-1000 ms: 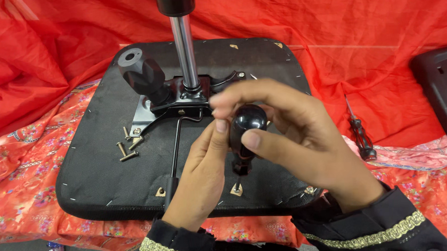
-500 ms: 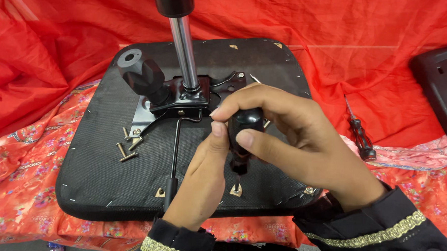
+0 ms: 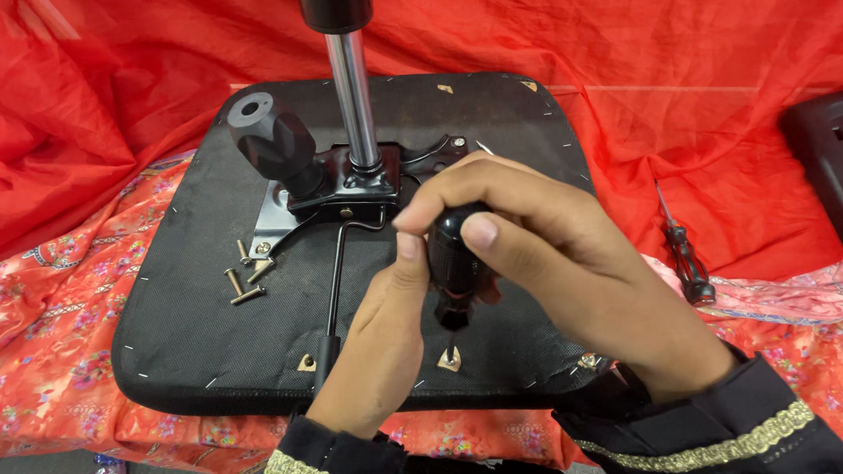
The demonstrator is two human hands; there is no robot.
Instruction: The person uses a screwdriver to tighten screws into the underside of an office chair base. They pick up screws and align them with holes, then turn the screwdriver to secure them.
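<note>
1. While the right hand [image 3: 572,260] closes round the black screwdriver handle [image 3: 455,264], the left hand [image 3: 387,332] curls loosely, its thumb steadying the handle; upright, square pressure on the screw [image 3: 449,359] suits best.
2. Farther off, 3 loose bolts [image 3: 241,281] lie on the upturned chair seat [image 3: 192,348].
3. No labels show.

- The right hand [image 3: 553,260] now grips the stubby black-handled screwdriver [image 3: 455,264] with its thumb lower on the handle than a second ago, fingers rotated slightly round it.
- The left hand [image 3: 383,346] sits a little closer against the handle.
- The screwdriver tip seems marginally lower, though blur makes that uncertain.
</note>
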